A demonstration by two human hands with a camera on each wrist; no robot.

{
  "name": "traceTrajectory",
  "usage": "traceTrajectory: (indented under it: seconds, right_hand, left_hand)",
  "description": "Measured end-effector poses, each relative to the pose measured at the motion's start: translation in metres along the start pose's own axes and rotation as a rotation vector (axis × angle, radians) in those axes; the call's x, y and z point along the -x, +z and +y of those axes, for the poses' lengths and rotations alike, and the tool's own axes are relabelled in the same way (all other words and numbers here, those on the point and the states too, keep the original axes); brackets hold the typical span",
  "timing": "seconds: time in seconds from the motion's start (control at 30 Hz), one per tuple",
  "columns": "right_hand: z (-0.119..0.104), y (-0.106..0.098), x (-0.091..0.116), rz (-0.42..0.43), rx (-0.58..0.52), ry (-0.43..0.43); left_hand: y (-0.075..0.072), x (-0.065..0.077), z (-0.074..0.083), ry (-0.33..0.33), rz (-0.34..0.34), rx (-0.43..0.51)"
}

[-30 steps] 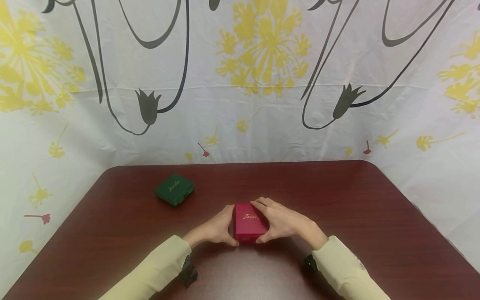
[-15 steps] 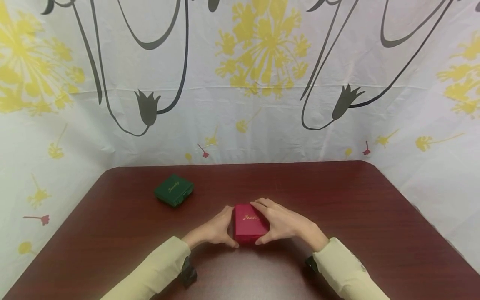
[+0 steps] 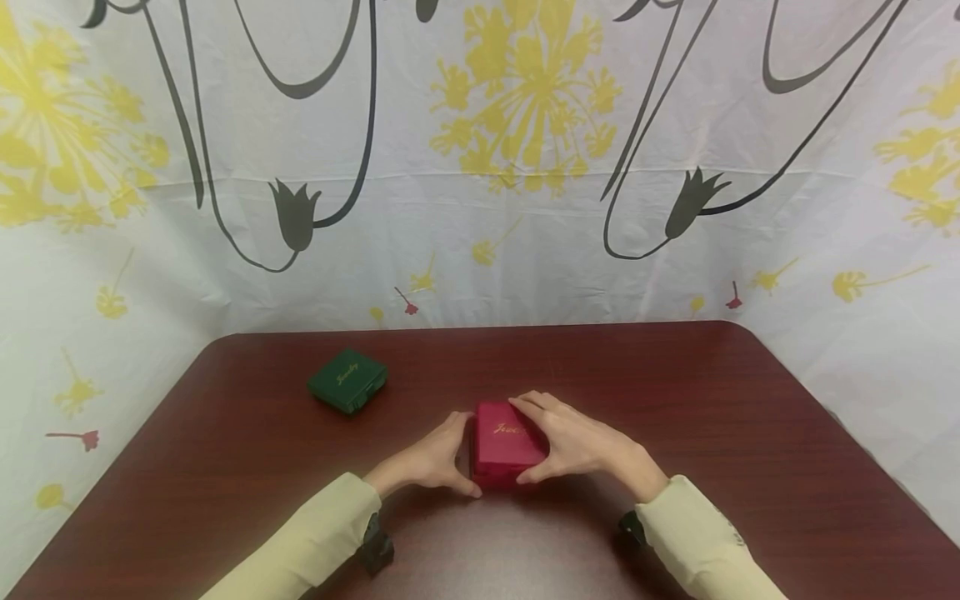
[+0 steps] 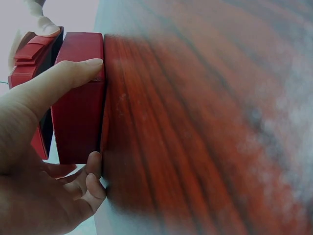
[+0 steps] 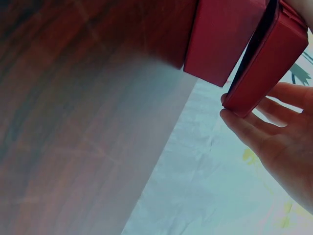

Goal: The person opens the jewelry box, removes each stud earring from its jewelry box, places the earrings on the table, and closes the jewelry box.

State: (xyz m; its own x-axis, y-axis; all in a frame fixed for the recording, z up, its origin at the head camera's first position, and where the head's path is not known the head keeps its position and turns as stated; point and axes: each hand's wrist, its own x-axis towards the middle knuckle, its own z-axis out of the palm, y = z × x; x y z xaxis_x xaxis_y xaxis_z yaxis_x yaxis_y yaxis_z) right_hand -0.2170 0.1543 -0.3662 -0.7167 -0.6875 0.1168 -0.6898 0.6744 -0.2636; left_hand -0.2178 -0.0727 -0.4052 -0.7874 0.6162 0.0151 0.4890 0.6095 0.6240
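A red jewelry box (image 3: 504,436) with gold lettering sits near the middle of the table, its lid (image 5: 270,61) raised off its base (image 4: 80,115). A dark gap shows between the two parts in both wrist views. My left hand (image 3: 437,454) holds the base, thumb on the near side and fingers on the far side. With its thumb near and fingers far, my right hand (image 3: 581,440) grips the lid and covers part of the lettering. The lid's front flap (image 4: 30,49) shows in the left wrist view.
A green jewelry box (image 3: 348,381), closed and turned at an angle, lies farther back on the left. The dark red wooden table (image 3: 675,400) ends at a white patterned cloth (image 3: 337,275) hung behind and around it.
The right hand has lifted the red lid slightly upward and to the right, away from the base. My left hand has stayed nearly still, and so has the green box.
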Motion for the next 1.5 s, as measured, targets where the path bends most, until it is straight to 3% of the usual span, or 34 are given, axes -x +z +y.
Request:
traceTrajectory:
  seconds: [0.4, 1.0, 1.5]
  right_hand:
    - [0.020, -0.011, 0.008, 0.056, 0.009, 0.064]
    - [0.058, -0.014, 0.005, 0.115, 0.016, 0.164]
    - [0.079, -0.008, 0.001, 0.044, 0.008, 0.254]
  left_hand:
    - [0.000, 0.001, 0.002, -0.006, 0.011, -0.033]
    - [0.000, 0.002, 0.001, 0.011, 0.014, -0.035]
    - [-0.001, 0.002, 0.000, 0.017, 0.009, -0.058]
